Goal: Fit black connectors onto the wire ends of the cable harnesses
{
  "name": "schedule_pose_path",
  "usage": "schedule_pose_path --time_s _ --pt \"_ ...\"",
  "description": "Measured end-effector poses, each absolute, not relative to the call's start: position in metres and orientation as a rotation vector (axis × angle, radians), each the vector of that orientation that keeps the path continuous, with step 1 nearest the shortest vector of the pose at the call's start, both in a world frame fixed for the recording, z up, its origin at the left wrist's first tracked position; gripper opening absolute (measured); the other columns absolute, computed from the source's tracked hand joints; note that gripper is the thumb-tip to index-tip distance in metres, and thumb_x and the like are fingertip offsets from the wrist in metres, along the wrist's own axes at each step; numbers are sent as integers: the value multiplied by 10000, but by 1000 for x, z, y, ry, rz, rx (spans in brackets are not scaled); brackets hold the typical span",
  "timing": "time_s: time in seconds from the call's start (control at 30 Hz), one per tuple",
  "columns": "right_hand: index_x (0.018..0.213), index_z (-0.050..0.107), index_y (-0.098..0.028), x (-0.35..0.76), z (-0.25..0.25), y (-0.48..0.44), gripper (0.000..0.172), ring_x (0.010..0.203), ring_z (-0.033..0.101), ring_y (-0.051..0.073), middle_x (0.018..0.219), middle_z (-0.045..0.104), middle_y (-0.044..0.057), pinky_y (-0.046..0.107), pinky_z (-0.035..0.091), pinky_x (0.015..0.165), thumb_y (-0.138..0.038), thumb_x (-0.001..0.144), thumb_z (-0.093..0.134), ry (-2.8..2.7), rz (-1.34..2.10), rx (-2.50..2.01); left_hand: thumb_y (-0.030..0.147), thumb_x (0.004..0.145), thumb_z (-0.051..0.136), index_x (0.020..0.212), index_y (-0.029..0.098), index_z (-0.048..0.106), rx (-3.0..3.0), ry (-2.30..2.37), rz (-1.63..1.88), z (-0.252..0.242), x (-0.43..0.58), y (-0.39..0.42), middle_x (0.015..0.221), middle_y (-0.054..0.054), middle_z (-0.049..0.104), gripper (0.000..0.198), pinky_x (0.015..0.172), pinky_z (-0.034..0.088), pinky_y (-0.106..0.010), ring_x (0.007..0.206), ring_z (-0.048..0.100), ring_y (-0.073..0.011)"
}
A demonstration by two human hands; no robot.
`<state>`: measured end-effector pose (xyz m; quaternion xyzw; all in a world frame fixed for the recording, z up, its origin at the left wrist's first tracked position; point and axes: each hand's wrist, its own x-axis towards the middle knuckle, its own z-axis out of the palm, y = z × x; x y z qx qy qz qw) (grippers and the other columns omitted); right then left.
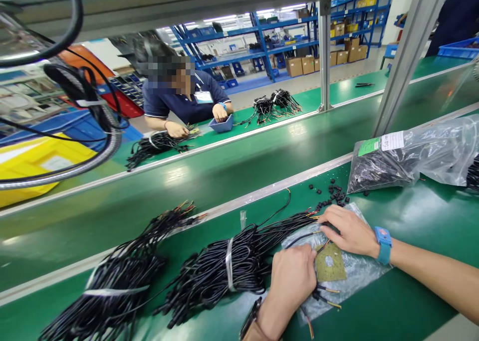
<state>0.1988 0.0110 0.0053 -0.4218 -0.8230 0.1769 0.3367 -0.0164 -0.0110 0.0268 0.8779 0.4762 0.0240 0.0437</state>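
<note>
My left hand is closed in a pinch around a thin black cable, whose orange-tipped wire end pokes out past the thumb. Beside it, my right hand has its fingers curled at the coloured wire ends of the tied black cable bundle; what lies between its fingertips is hidden. Under both hands is a clear plastic bag lying flat. On that bag rests a yellowish square plate with a hole. Several loose cable ends stick out below my left hand.
A second tied cable bundle lies at left. Small black parts are scattered near a filled plastic bag. Across the green bench, a co-worker handles cables and a small blue bin. A metal post rises at right.
</note>
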Motion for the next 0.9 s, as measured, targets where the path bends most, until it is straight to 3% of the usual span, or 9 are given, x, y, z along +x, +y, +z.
schedule_pose_path --time_s 0.17,0.33,0.47,0.63,0.9 --pt "1085 593 -192 198 5 11 103 946 576 237 1001 642 82 391 481 809 -219 1023 516 -2096 484 -1084 229 978 457 740 226 588 2680 1439 199 20 -18 -12 620 -17 681 272 521 176 -347 552 651 -209" --pt "1132 630 -204 202 11 14 154 919 592 213 1004 637 71 362 482 802 -267 1041 523 -1910 614 -1124 261 1024 424 853 215 605 2334 1416 755 11 -24 -14 713 15 677 253 575 373 -270 601 636 -137" --pt "1152 683 -231 204 16 15 193 871 601 194 981 630 52 332 491 766 -323 1021 575 -1773 829 -1144 310 1018 477 867 212 622 2065 1377 1030 7 -26 -14 692 38 645 231 582 417 -220 579 588 -101" --pt "1177 705 -244 199 17 12 239 968 621 212 1080 665 70 348 501 820 -365 1019 572 -1717 1032 -1152 300 1008 494 848 204 633 2009 1345 1115 4 -27 -15 680 34 636 233 568 419 -214 573 573 -97" --pt "1161 715 -237 196 12 10 250 960 634 217 1081 684 73 353 518 819 -384 1012 578 -1722 1103 -1165 276 1003 502 831 203 631 2024 1321 1118 6 -27 -15 661 30 632 227 554 412 -212 565 568 -96"
